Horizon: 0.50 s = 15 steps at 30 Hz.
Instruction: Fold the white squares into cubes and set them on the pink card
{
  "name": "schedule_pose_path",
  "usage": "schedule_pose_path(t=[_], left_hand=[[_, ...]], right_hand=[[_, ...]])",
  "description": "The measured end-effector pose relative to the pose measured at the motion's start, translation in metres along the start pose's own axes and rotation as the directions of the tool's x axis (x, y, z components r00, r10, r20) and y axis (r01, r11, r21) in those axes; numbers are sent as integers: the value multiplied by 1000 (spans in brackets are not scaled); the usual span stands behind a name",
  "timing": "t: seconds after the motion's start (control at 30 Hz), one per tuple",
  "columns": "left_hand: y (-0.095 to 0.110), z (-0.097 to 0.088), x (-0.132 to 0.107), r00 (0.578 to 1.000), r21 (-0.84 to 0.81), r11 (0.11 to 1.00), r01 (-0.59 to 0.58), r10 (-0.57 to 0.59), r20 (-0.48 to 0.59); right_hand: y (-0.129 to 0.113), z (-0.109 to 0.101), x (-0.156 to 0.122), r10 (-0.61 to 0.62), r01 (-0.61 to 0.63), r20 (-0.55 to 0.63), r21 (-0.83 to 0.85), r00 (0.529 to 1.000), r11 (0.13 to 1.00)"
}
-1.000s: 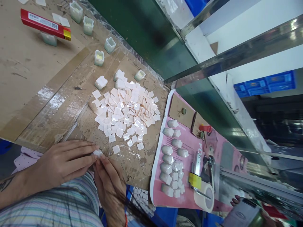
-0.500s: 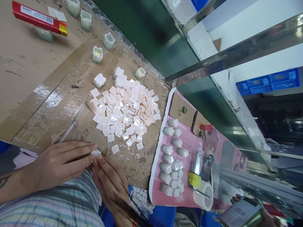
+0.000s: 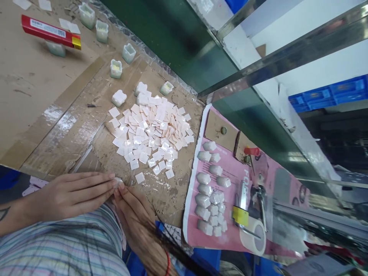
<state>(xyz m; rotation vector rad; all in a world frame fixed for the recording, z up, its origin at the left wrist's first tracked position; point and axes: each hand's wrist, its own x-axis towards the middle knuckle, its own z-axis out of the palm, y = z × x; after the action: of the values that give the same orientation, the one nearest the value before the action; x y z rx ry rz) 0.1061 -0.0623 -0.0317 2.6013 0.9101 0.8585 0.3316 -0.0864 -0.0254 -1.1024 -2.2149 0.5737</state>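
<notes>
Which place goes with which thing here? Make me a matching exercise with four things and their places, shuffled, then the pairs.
Things:
1. small white piece
2. red box
3. white roll
4. square pieces

Places:
A. on the pink sheet
B. between left hand and right hand
C. heaped on brown cardboard
D. over a pale container

Pairs: 1-B, 2-D, 3-A, 4-C

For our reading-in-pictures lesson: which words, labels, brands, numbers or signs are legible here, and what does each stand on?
"FO": large pale letters on the pink sheet; what follows them is unclear.
Smaller lines on the pink sheet: too blurred to read.
White label on the red box: a barcode and a square code; its print is too small to read.
No number is legible.
</notes>
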Motion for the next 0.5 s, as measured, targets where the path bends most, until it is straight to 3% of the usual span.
schedule_pose_path(t=[0.1, 0.17, 0.2, 0.23, 0.3, 0.37, 0.43, 0.5], left_hand=[[-4, 0, 1, 997, 61, 995, -77, 75, 28], [-4, 1, 3, 998, 94, 994, -63, 62, 21], [-3, 1, 4, 998, 95, 994, -57, 56, 15], [-2, 2, 4, 999, 91, 995, -50, 49, 9], [1, 5, 4, 999, 87, 995, -41, 42, -6], [3, 7, 4, 999, 94, 995, -28, 30, -26], [3, 9, 3, 999, 114, 993, -24, 28, -38], [2, 10, 1, 999, 125, 992, -24, 26, -18]], right_hand=[[-4, -2, 5, 9, -4, -104, 51, 995, 999], [-5, -4, 7, 171, -139, -136, 218, 976, 966], [-5, -4, 8, 305, -243, -141, 341, 942, 908], [-5, -5, 8, 451, -348, -116, 478, 885, 807], [-4, -6, 12, 660, -490, 38, 703, 750, 516], [-2, -7, 18, 683, -562, 260, 785, 682, 263], [1, -9, 26, 621, -638, 438, 758, 650, 133], [2, -11, 34, 592, -683, 514, 725, 620, 87]])
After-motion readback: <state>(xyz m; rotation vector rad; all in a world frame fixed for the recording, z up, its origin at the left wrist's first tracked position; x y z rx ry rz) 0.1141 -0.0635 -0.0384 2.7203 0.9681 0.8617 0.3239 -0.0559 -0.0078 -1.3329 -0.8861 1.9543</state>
